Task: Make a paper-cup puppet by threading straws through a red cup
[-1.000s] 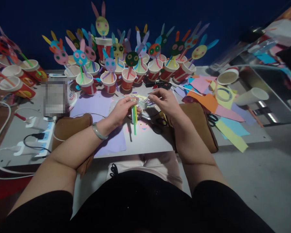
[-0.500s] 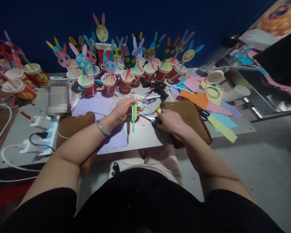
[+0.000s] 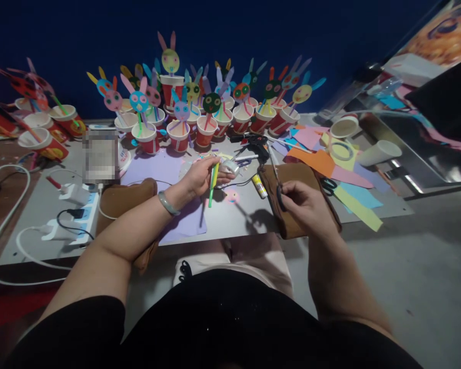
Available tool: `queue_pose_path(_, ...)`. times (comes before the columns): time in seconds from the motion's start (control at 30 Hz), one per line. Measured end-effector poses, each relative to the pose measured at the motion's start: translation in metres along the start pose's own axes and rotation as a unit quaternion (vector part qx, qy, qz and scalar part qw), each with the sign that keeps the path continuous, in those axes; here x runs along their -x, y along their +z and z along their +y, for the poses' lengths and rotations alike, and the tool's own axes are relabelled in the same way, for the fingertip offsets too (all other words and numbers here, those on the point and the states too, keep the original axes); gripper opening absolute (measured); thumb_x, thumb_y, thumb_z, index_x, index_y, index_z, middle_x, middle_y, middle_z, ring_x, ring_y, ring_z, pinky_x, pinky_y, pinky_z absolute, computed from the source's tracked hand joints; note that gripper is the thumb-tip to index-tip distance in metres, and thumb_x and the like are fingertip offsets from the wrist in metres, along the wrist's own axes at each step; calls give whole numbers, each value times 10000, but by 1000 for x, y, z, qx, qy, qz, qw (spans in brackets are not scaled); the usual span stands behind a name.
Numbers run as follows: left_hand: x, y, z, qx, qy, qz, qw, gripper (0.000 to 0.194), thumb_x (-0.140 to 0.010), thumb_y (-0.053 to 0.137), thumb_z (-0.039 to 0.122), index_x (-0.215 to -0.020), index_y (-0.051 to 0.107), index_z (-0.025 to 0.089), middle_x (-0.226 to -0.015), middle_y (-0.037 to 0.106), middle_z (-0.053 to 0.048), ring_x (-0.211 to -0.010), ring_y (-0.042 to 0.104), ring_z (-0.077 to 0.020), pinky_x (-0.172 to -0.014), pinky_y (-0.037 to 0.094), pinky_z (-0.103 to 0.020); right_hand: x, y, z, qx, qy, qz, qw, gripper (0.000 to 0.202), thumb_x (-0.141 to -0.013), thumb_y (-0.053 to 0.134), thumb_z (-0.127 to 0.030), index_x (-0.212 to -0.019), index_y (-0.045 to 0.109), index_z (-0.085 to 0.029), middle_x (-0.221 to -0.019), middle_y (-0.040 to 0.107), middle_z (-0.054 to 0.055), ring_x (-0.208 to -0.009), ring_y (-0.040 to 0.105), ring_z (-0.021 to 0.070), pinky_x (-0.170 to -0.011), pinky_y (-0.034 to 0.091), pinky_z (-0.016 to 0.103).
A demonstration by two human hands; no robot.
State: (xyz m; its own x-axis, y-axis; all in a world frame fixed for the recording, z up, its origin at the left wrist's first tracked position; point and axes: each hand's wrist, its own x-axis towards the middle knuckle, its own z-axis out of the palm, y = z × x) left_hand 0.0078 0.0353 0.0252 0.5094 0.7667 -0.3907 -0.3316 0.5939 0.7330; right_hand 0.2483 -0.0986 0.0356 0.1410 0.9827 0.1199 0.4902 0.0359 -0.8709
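Green and yellow strips are pinched in my left hand, along with a roll of clear tape by its fingers. My right hand is closed on black-handled scissors, raised over a brown pad with the blades pointing up and away. Between the hands, a glue stick with a yellow label lies on the grey table. A small pink paper face lies just below my left hand.
Paper cups with rabbit faces stand along the back. Coloured paper sheets and a second pair of scissors lie at the right. A power strip with cables is at the left. Brown pads line the front.
My right hand has lifted the scissors and moved right, over the brown pad. The glue stick now lies in full view. My left hand keeps the strips, its fingers slightly more spread.
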Motion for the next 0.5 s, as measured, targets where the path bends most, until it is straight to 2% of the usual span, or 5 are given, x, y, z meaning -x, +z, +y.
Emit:
queue_pose_path(0.1, 1, 2, 0, 6, -18, -4, 1000, 190, -993, 450, 206, -837, 547, 159, -726, 741, -87, -764, 802, -207, -761, 650, -312, 14, 26, -3, -196, 94, -130, 967, 573, -644, 876, -699, -776, 624, -201, -755, 604, 6, -604, 496, 112, -551, 375, 265)
queue_pose_path(0.2, 4, 7, 2, 25, -15, 14, 999, 185, -991, 443, 186, -835, 541, 169, -777, 754, -88, -907, 815, -226, -868, 657, -356, 23, 51, -4, -255, 146, -210, 932, 625, -638, 868, -745, -794, 628, -190, -791, 617, 11, -604, 502, 103, -569, 386, 266)
queue_pose_path(0.33, 9, 12, 3, 54, -8, 24, 998, 159, -973, 465, 157, -830, 534, 167, -837, 770, -95, -982, 815, -243, -925, 651, -387, 24, 71, 4, -265, 132, -246, 923, 657, -714, 766, -814, -832, 642, -179, -711, 584, -13, -584, 468, 97, -580, 359, 267)
queue_pose_path(0.5, 6, 9, -2, 73, -1, 16, 997, 176, -983, 491, 183, -817, 546, 157, -843, 774, -110, -935, 822, -243, -912, 655, -393, 18, 84, 4, -255, 144, -236, 927, 668, -732, 727, -835, -774, 590, -182, -667, 563, -21, -561, 461, 98, -546, 321, 268)
